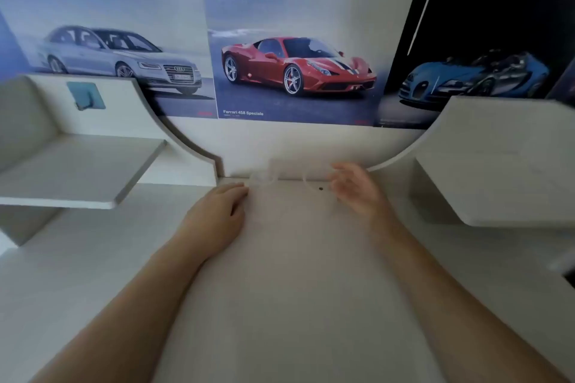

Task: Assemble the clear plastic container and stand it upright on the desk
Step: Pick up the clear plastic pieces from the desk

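Observation:
The clear plastic container (298, 169) lies on its side at the back of the white desk (295, 258), against the wall; it is faint and blurred. A clear round piece (263, 178) shows at its left end. My left hand (217, 208) rests palm down on the desk, its fingertips just left of that round piece. My right hand (357, 190) hovers at the container's right end with fingers spread and curled, blurred; whether it touches the plastic I cannot tell.
A white shelf (77, 171) juts out at the left and another white shelf (497, 165) at the right. A small dark spot (321, 188) sits on the desk near my right hand. Car posters (295, 71) cover the wall behind.

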